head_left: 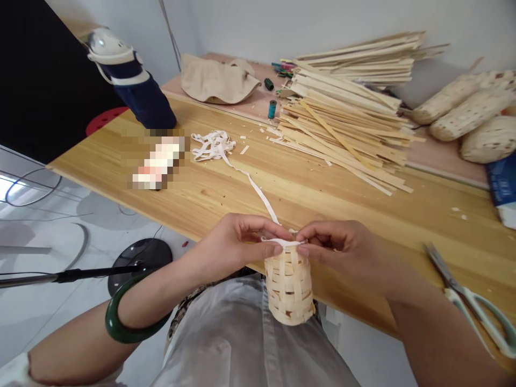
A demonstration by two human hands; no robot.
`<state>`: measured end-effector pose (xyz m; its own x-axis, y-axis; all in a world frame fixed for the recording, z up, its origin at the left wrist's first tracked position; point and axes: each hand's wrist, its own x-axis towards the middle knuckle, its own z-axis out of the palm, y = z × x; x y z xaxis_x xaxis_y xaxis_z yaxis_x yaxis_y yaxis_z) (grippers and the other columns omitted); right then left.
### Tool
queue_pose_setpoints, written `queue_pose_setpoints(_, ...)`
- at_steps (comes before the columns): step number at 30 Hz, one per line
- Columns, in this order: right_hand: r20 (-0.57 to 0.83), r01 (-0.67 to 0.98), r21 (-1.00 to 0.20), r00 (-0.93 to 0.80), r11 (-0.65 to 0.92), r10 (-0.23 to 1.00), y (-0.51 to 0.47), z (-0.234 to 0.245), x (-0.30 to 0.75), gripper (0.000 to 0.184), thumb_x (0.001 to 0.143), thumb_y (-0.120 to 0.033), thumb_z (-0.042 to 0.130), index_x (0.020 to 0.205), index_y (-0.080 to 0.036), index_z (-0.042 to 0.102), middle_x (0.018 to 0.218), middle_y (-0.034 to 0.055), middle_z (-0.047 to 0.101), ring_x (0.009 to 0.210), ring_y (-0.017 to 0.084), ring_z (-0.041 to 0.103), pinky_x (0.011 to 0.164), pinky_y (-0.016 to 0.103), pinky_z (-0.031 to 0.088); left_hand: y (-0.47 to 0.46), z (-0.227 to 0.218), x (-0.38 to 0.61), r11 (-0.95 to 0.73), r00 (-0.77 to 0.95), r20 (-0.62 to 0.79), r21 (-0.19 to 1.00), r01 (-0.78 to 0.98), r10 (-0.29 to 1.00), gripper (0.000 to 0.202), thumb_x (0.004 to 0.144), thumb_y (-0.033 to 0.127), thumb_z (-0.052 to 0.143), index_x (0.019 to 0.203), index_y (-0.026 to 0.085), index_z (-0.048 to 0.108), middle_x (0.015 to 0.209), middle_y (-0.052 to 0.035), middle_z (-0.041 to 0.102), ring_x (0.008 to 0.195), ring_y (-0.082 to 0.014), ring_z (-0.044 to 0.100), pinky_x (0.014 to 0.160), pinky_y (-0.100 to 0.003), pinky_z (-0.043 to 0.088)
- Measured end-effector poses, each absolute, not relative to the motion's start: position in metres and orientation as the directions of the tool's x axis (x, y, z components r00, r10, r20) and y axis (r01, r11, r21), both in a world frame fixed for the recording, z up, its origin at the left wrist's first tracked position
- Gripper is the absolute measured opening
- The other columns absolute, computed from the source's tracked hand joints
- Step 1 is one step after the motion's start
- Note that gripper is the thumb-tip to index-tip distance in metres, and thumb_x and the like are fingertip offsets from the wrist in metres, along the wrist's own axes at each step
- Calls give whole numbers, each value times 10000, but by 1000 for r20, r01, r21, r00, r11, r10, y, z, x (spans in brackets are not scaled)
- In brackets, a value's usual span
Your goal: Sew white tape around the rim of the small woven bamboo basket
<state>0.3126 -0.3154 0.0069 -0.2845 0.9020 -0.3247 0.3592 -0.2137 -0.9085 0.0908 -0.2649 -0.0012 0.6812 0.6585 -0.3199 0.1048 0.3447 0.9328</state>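
Note:
A small woven basket (288, 285) of pale wood strips is held at the table's near edge, over my lap. My left hand (237, 244) pinches its rim from the left, thumb on the outer side. On the right side of the same rim, my right hand (342, 244) is closed, thumb and forefinger together at the edge. White ribbon (260, 193) lies along the rim between my fingers. From there it runs back across the table to a loose tangled pile (212, 145). The basket's inside is hidden from me.
Scissors (463, 295) lie at the right, near my right forearm. Wood strips (342, 123) are stacked at the back. Woven pieces (475, 107) stand far right. A blue bottle (137, 86), a fabric hat (217, 78) and a thread spool (272, 109) are on the left and middle.

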Motion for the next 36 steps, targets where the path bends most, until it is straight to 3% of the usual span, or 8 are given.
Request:
queue_pose_setpoints(13,-381,268,-918,-384,-293,841,-313,-3,319,308,878,-495,660,849,-192,706,727,-24,599,636,90,474,577,231,353,-259,0,91,176,686,-210,977,120,697,143,879,194,669,954,162,786,953,-40,796,868,-159,726,737,-197,547)
queue_pose_setpoints(19,-389,268,-914,-363,-304,847,-308,-2,321,288,837,-473,699,829,-186,715,618,-50,513,539,71,388,514,234,301,-256,-6,92,134,672,-185,983,128,717,171,889,228,669,1013,174,773,997,-27,800,907,-153,728,798,-202,546)
queue_pose_setpoints(24,-411,210,-911,-369,-356,834,-300,-7,324,321,791,-468,741,819,-151,701,589,-45,493,524,68,370,475,231,262,-254,-4,93,-32,688,-112,981,192,717,193,916,252,637,1042,185,766,1058,-20,789,997,-171,712,893,-226,521)
queue_pose_setpoints(30,-463,126,-884,-363,-450,808,-294,-14,331,354,750,-477,770,768,-138,672,624,-28,515,519,60,362,467,231,232,-252,-7,96,80,736,-156,987,139,658,275,911,282,644,1158,191,724,1188,-45,749,1090,-206,689,913,-253,519)
queue_pose_setpoints(36,-471,-4,-861,-371,-508,800,-289,-21,332,345,701,-435,815,751,-130,661,624,-32,509,515,48,351,463,219,210,-247,-15,108,289,704,-269,953,95,657,243,879,264,672,1094,185,756,1096,-47,779,1013,-196,707,905,-277,524)
